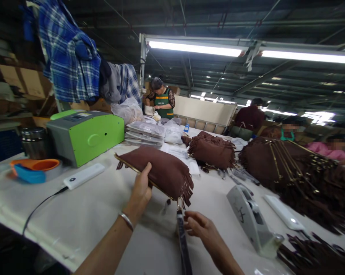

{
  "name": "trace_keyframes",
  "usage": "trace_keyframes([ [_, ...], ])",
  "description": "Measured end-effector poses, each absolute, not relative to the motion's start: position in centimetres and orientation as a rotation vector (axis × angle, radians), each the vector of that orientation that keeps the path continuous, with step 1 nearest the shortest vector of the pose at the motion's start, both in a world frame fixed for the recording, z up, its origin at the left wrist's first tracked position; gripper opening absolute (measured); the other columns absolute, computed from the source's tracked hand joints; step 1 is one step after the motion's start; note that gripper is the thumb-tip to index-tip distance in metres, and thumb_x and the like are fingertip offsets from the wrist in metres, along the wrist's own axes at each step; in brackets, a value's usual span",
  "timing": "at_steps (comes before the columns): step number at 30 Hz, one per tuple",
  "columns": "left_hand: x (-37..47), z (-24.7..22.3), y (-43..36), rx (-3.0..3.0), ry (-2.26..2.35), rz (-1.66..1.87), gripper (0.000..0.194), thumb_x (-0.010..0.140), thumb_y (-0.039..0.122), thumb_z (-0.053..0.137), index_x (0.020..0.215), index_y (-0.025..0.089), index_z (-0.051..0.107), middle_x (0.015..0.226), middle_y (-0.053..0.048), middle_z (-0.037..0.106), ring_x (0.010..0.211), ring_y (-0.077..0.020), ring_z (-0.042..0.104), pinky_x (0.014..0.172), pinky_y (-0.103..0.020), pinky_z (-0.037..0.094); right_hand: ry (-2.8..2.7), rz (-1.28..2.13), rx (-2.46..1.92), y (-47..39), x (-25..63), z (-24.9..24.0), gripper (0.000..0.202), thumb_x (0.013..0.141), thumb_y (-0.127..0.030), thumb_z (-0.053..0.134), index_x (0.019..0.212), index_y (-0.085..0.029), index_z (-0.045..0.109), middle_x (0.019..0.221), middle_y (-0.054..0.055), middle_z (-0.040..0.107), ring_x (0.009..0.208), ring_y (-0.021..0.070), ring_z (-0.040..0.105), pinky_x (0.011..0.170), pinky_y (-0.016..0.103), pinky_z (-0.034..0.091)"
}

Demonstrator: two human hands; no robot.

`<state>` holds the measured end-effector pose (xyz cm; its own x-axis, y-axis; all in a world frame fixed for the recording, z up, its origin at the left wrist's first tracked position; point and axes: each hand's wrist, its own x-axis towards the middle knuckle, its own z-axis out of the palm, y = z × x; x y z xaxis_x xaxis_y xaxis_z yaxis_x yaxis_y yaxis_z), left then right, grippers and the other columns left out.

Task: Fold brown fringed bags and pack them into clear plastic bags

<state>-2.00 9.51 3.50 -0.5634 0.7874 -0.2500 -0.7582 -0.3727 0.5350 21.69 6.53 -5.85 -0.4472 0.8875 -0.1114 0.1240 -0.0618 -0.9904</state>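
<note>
My left hand [141, 191] grips a brown fringed leather bag [161, 164] by its near, zippered edge, thumb on top, and the bag is held above the white table. From a gold-coloured clasp at the bag's right end hangs a dark strap [183, 240] that looks wrapped in plastic. Beside that strap is my right hand [199, 227], its fingers bent and somewhat apart, near the clasp; whether a fingertip touches the strap I cannot tell.
A tape dispenser [251, 217] and a white power bank [284, 212] lie to the right, before piled brown bags [292, 168]. Left are a green machine [89, 133], tape rolls [36, 168], another power bank [84, 176] and a steel flask [34, 142]. A co-worker [162, 101] stands behind.
</note>
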Motion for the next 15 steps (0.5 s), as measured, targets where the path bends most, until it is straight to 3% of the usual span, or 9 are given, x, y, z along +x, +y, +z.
trace_keyframes([
  [5, -4.9, 9.0, 9.8, 0.628, 0.912, 2.326, 0.023, 0.084, 0.015, 0.065, 0.107, 0.013, 0.068, 0.104, -0.007, 0.072, 0.102, -0.0202, 0.066, 0.099, -0.036, 0.05, -1.648, 1.65, -0.844, 4.2, 13.3, -6.1, 0.061, 0.076, -0.055, 0.067, 0.125, -0.02, 0.06, 0.118, 0.008, 0.065, 0.107, 0.0273, 0.061, 0.092, 0.039, 0.049],
  [8, -6.3, 12.6, 9.0, 1.048, 1.216, 2.382, 0.028, 0.086, 0.028, 0.064, 0.11, 0.014, 0.067, 0.108, -0.008, 0.071, 0.108, -0.0231, 0.063, 0.101, -0.038, 0.048, -1.684, 1.661, -0.75, 2.4, 8.8, -6.3, 0.078, 0.075, -0.052, 0.069, 0.141, -0.019, 0.044, 0.14, 0.011, 0.05, 0.126, 0.029, 0.049, 0.103, 0.041, 0.042],
  [10, -6.5, 14.4, 8.4, 1.345, 1.487, 2.296, 0.03, 0.087, 0.031, 0.061, 0.113, 0.015, 0.066, 0.109, -0.008, 0.07, 0.11, -0.0244, 0.062, 0.103, -0.039, 0.046, -1.743, 1.686, -0.751, 1.5, 7.3, -6.4, 0.083, 0.075, -0.051, 0.07, 0.144, -0.016, 0.039, 0.144, 0.015, 0.044, 0.129, 0.0296, 0.047, 0.103, 0.042, 0.042],
  [13, -5.2, 13.8, 8.0, 1.907, 1.755, 2.045, 0.04, 0.089, 0.02, 0.053, 0.129, 0.015, 0.056, 0.126, -0.01, 0.062, 0.121, -0.0242, 0.055, 0.109, -0.039, 0.04, -1.81, 1.666, -0.781, 1.4, 8.4, -7.1, 0.078, 0.077, -0.055, 0.066, 0.14, -0.014, 0.046, 0.137, 0.017, 0.052, 0.125, 0.0297, 0.051, 0.101, 0.042, 0.045],
  [15, -3.6, 10.5, 7.9, 2.267, 1.883, 1.753, 0.054, 0.086, 0.008, 0.044, 0.14, 0.013, 0.044, 0.141, -0.013, 0.05, 0.13, -0.0235, 0.046, 0.112, -0.04, 0.036, -1.865, 1.635, -0.819, 1.7, 11.0, -7.9, 0.077, 0.078, -0.062, 0.063, 0.137, -0.015, 0.05, 0.133, 0.017, 0.056, 0.123, 0.0298, 0.053, 0.101, 0.042, 0.045],
])
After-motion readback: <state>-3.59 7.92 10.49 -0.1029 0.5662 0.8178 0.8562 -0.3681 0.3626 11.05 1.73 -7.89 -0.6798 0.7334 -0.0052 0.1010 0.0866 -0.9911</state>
